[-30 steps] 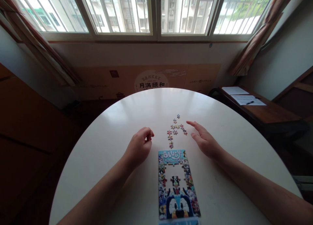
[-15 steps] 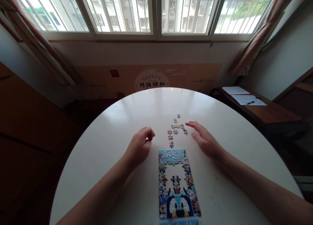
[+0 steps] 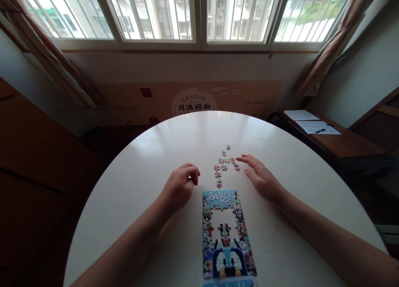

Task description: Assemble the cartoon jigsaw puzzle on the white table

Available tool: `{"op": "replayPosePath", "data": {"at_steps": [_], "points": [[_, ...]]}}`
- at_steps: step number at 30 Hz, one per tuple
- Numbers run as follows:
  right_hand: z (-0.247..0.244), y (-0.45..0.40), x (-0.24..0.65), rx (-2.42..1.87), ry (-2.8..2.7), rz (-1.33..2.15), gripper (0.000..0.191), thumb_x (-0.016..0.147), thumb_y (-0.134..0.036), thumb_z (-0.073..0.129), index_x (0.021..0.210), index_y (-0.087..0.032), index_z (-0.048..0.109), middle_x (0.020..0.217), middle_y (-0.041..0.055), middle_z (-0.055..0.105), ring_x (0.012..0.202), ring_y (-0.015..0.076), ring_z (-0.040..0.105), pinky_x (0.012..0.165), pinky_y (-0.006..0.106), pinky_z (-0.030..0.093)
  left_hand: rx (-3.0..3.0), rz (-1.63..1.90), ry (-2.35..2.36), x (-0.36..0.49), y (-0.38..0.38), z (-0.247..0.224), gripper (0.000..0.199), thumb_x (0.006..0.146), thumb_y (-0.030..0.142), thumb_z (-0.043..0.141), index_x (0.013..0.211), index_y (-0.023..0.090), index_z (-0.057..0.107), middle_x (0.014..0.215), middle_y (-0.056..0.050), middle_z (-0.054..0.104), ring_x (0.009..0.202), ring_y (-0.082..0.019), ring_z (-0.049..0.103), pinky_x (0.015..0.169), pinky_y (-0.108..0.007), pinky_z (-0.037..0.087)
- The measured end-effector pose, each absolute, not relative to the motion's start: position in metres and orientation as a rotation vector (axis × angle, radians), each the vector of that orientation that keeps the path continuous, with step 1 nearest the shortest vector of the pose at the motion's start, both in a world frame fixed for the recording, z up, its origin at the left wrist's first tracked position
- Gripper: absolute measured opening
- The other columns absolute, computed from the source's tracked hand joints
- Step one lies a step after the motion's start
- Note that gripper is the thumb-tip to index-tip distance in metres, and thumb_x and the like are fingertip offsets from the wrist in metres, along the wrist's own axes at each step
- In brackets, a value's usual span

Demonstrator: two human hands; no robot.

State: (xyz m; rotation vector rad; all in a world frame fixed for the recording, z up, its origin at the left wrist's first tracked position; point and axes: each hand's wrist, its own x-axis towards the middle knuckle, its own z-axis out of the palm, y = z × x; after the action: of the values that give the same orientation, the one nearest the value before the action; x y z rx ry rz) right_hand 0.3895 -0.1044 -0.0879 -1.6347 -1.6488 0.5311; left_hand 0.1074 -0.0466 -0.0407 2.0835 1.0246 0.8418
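Observation:
A jigsaw puzzle board lies in front of me, with a cartoon dog at its lower part and an unfilled white area in its upper middle. Beyond its top edge several loose puzzle pieces are scattered on the white table. My left hand, left of the pieces, is curled closed; what its fingers hold, if anything, is hidden. To the right rests my right hand, its fingers stretched out and apart. Its fingertips are close to the rightmost pieces, and nothing is in it.
The round white table has a curved far edge. At the near edge of view, a second blue printed board is partly cut off. Papers and a pen lie on a brown side table at the right.
My left hand has shifted slightly to the right, its curled fingers turning a little. My right hand, the pieces and the board stay where they were.

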Motion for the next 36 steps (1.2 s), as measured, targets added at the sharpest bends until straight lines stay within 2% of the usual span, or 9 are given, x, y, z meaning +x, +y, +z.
{"op": "replayPosePath", "data": {"at_steps": [10, 21, 23, 26, 30, 33, 36], "points": [[-0.085, -0.105, 0.388, -1.644, -1.632, 0.552, 0.043, 0.093, -0.028, 0.046, 0.132, -0.029, 0.064, 0.15, 0.006, 0.051, 0.149, 0.0284, 0.032, 0.122, 0.057, 0.023, 2.034, 0.821, 1.01, 0.107, -0.049, -0.036, 0.021, 0.069, 0.01, 0.039, 0.053, 0.021, 0.049, 0.082, -0.004, 0.064, 0.082, -0.02, 0.06, 0.08, -0.034, 0.046], [-0.084, -0.105, 0.388, -1.655, -1.645, 0.547, 0.044, 0.093, -0.028, 0.044, 0.133, -0.027, 0.064, 0.15, 0.0078, 0.051, 0.149, 0.0287, 0.032, 0.122, 0.056, 0.023, 2.097, 0.756, 1.1, 0.106, -0.046, -0.039, 0.024, 0.078, 0.012, 0.039, 0.069, 0.021, 0.059, 0.082, -0.004, 0.065, 0.082, -0.02, 0.06, 0.079, -0.036, 0.047], [-0.084, -0.105, 0.387, -1.664, -1.654, 0.542, 0.044, 0.093, -0.028, 0.044, 0.133, -0.027, 0.063, 0.151, 0.0081, 0.05, 0.149, 0.029, 0.032, 0.122, 0.057, 0.023, 2.155, 0.699, 1.123, 0.106, -0.047, -0.036, 0.025, 0.084, 0.015, 0.041, 0.077, 0.02, 0.065, 0.088, -0.005, 0.067, 0.087, -0.021, 0.062, 0.082, -0.037, 0.049], [-0.084, -0.105, 0.386, -1.672, -1.675, 0.521, 0.045, 0.093, -0.028, 0.044, 0.133, -0.024, 0.064, 0.151, 0.0101, 0.049, 0.148, 0.0296, 0.033, 0.122, 0.056, 0.023, 2.329, 0.581, 1.105, 0.11, -0.051, -0.034, 0.028, 0.094, 0.023, 0.043, 0.099, 0.022, 0.071, 0.109, -0.006, 0.069, 0.104, -0.024, 0.061, 0.094, -0.042, 0.049], [-0.082, -0.104, 0.384, -1.688, -1.702, 0.48, 0.046, 0.092, -0.028, 0.044, 0.133, -0.023, 0.064, 0.15, 0.0118, 0.05, 0.147, 0.0315, 0.034, 0.121, 0.058, 0.023, 2.573, 0.416, 1.097, 0.121, -0.055, -0.04, 0.036, 0.098, 0.023, 0.043, 0.126, 0.027, 0.066, 0.134, -0.007, 0.063, 0.125, -0.027, 0.053, 0.108, -0.049, 0.042], [-0.081, -0.102, 0.383, -1.676, -1.683, 0.455, 0.045, 0.091, -0.028, 0.045, 0.13, -0.022, 0.066, 0.148, 0.0124, 0.053, 0.146, 0.0323, 0.037, 0.121, 0.059, 0.024, 2.692, 0.251, 1.109, 0.129, -0.055, -0.048, 0.038, 0.099, 0.029, 0.047, 0.134, 0.035, 0.062, 0.147, -0.006, 0.054, 0.137, -0.031, 0.045, 0.113, -0.056, 0.034], [-0.081, -0.102, 0.383, -1.62, -1.626, 0.447, 0.042, 0.089, -0.026, 0.048, 0.125, -0.023, 0.069, 0.145, 0.0114, 0.056, 0.144, 0.0311, 0.04, 0.12, 0.057, 0.027, 2.732, 0.163, 1.11, 0.133, -0.055, -0.052, 0.039, 0.101, 0.035, 0.044, 0.137, 0.037, 0.061, 0.153, -0.006, 0.049, 0.142, -0.033, 0.041, 0.115, -0.057, 0.032]]}}
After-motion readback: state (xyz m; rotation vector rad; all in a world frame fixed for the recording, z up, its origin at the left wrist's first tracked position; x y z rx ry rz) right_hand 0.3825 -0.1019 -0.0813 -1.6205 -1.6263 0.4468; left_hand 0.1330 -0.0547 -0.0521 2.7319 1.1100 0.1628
